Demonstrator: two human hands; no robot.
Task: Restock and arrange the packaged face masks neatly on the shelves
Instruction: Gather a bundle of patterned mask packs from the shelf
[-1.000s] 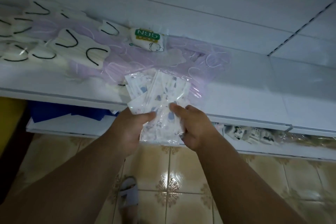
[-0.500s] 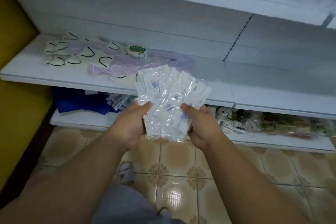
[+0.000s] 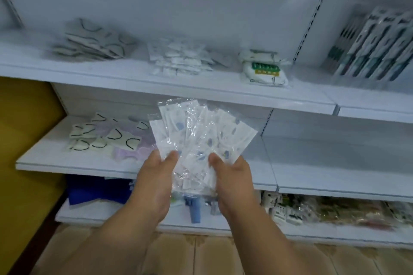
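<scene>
White metal shelving (image 3: pixel 201 94) is filling the frame, with tan floor tiles showing along the bottom edge and a yellow wall at the left. On the upper shelf, at the upper left of the frame, a blurred heap of white masks with black ear loops (image 3: pixel 93 40) is lying, a pile of small white packets (image 3: pixel 178 58) is sitting at centre, and a green-labelled pack (image 3: pixel 263 69) is resting right of it. On the middle shelf, at centre left, more loose masks with black loops (image 3: pixel 100 138) are spread over pale purple ones.

A fan of clear-wrapped patterned face masks (image 3: pixel 201 138) is being held in front of the middle shelf, in the centre of the frame, touching no shelf. Its lower edge is being pinched by the left hand (image 3: pixel 156 176) on one side and gripped by the right hand (image 3: pixel 232 176) on the other.

The restocking is judged to be partly done: several piles are already lying on the shelves, though untidily. The held packets are not yet placed, and the bare stretch of middle shelf (image 3: pixel 312 152) at centre right is being left unfilled.
</scene>
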